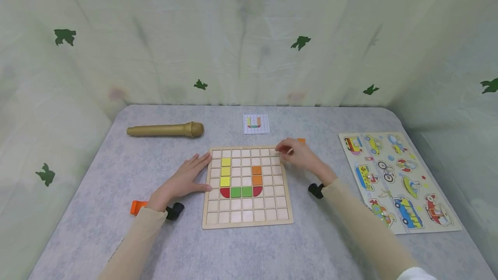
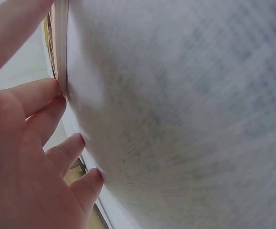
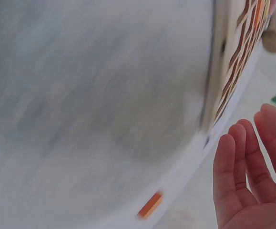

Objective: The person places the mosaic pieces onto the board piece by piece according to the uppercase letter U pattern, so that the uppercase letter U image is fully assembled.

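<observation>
A wooden grid board [image 1: 247,224] lies on the table with a U of coloured tiles on it. Three yellow tiles [image 1: 225,171] form its left side, two orange tiles [image 1: 257,175] its right, and two green tiles [image 1: 241,192] with a rounded red tile [image 1: 257,191] at either end its base. My left hand [image 1: 188,179] rests spread along the board's left edge, fingertips against the rim in the left wrist view. Over the far right corner hovers my right hand [image 1: 296,154], its fingers loosely bent with nothing between them. Behind it, a loose orange tile [image 3: 150,205] lies on the table.
A small pattern card [image 1: 256,124] showing a coloured U lies beyond the board. At the back left is a gold microphone [image 1: 165,130]. A vehicle picture puzzle [image 1: 398,182] covers part of the table's right side. Patterned curtain cloth surrounds the table.
</observation>
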The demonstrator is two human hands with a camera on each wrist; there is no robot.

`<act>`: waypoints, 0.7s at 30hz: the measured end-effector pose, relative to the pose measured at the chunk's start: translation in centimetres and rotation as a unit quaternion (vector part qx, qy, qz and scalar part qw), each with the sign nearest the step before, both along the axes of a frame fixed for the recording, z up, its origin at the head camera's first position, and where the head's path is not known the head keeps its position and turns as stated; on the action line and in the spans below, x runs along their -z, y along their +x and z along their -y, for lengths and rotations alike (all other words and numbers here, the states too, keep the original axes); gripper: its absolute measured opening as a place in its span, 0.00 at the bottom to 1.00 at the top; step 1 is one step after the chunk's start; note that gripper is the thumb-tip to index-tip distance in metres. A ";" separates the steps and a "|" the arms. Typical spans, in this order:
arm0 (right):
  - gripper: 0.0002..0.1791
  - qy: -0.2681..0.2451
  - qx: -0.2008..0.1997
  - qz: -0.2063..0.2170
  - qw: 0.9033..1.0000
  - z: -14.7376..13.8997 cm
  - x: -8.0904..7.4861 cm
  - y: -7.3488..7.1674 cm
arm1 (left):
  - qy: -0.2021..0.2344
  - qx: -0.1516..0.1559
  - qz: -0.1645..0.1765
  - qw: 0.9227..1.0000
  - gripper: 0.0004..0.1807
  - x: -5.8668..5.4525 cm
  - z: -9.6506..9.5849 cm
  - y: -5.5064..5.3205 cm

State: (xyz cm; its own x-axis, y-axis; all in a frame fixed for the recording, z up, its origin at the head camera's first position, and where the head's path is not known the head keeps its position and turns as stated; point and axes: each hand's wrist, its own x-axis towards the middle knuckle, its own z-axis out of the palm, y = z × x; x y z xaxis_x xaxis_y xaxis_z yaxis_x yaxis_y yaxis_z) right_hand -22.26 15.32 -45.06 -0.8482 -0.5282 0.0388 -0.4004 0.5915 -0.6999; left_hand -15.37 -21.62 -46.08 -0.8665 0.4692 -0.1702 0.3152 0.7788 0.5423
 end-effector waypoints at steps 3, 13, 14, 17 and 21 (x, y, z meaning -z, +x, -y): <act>0.12 -0.003 0.048 -0.013 0.999 -2.0 0.2 -0.8 | 0.000 0.002 -0.003 1.000 0.51 0.1 0.1 0.0; 0.14 0.036 0.128 -0.003 0.991 -5.7 0.9 -2.4 | 0.000 0.002 -0.005 1.000 0.51 0.3 0.2 -0.1; 0.14 0.040 0.129 -0.003 0.991 -5.7 1.0 -2.5 | 0.000 0.002 -0.005 1.000 0.51 0.4 0.2 -0.1; 0.14 0.049 0.135 0.002 0.990 -5.7 1.0 -2.7 | 0.000 0.000 -0.004 1.000 0.51 0.5 0.2 -0.1; 0.13 0.061 0.141 0.006 0.988 -5.6 1.2 -3.1 | 0.001 0.000 -0.004 1.000 0.51 0.6 0.2 -0.1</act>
State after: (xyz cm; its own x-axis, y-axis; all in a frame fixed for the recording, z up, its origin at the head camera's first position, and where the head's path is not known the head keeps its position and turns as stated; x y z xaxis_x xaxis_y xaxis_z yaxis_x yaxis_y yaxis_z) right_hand -25.33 20.92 -46.30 -0.9625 -0.2703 -0.0213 -0.1994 0.7587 -0.6202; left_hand -15.50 -21.81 -46.68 -0.8681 0.4692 -0.1619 0.3195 0.7779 0.5411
